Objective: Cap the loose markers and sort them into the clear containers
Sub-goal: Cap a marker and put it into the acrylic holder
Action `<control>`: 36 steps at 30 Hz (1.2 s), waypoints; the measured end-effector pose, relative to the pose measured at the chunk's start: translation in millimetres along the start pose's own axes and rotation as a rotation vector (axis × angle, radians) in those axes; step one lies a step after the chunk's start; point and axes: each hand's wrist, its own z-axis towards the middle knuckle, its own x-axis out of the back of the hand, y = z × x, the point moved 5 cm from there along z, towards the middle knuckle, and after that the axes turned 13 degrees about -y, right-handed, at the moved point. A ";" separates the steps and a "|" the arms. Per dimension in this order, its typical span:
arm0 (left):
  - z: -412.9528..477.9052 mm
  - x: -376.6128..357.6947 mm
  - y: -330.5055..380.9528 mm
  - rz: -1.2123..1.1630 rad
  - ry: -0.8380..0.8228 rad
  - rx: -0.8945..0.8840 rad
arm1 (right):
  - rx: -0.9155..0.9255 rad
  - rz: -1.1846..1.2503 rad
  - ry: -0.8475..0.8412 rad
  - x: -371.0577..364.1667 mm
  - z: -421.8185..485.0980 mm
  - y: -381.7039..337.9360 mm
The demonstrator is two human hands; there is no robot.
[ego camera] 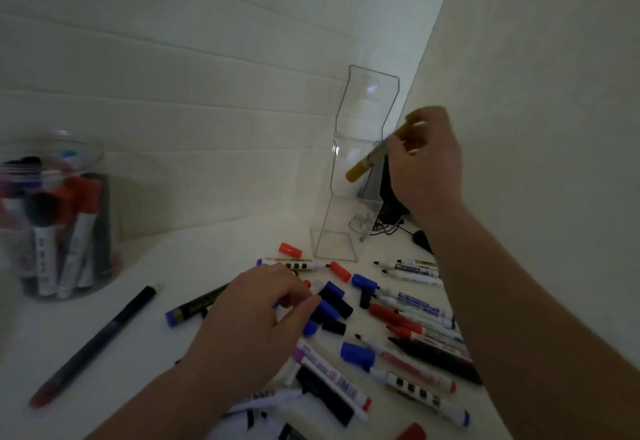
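Right hand (pixel 426 166) pinches a slim yellow marker (pixel 358 171); left hand (pixel 249 313), below it, touches small blue plastic caps (pixel 328 308), grip unclear.

Bare tabletop (pixel 194 249) lies open between the round clear jar (pixel 52 218) at left and the scatter of markers and caps (pixel 398 318) at centre-right, crossed only by a long dark pen (pixel 97 346). The tall acrylic holder (pixel 360 162) stands near the right wall (pixel 536 93). The right hand (pixel 429 162), gripping a yellow marker (pixel 360 169), occupies that gap above black cables (pixel 388 225).
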 end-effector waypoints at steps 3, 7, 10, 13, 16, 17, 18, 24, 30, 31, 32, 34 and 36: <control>0.6 -0.7 -2.9 0.054 -0.003 0.014 | -0.093 -0.139 -0.182 -26.3 8.5 24.3; 1.7 -1.9 -10.3 0.093 -0.002 0.100 | -0.129 -0.256 -0.342 -43.7 4.2 38.8; 1.9 3.8 -14.0 0.107 0.048 0.170 | -0.122 -0.266 -0.388 -48.7 -1.2 44.3; 1.7 7.4 -14.4 0.146 0.036 0.249 | -0.121 -0.283 -0.419 -49.4 -9.9 48.4; 2.6 12.9 -15.7 0.182 -0.007 0.318 | -0.096 -0.308 -0.412 -45.7 -21.0 48.7; 2.5 18.6 -16.0 0.196 0.006 0.338 | -0.089 -0.308 -0.401 -43.3 -24.9 47.6; 2.4 25.8 -16.1 0.220 0.031 0.357 | -0.072 -0.310 -0.378 -39.9 -28.9 45.0; -2.4 72.7 -25.5 0.228 0.123 0.486 | 0.020 -0.284 -0.377 -37.8 -76.9 16.8; -8.4 96.4 -31.6 0.232 0.170 0.534 | -0.038 -0.512 -0.868 -94.3 -109.9 14.8; -8.8 96.1 -32.9 0.226 0.172 0.533 | -0.059 -0.542 -0.902 -101.5 -110.6 17.2; -8.6 95.1 -34.3 0.220 0.171 0.532 | -0.083 -0.564 -0.921 -107.0 -110.6 19.1; -7.9 92.7 -38.0 0.219 0.165 0.539 | -0.132 -0.589 -0.943 -114.0 -111.0 21.5; -7.0 90.9 -39.7 0.234 0.162 0.542 | -0.164 -0.573 -0.944 -118.8 -112.7 23.5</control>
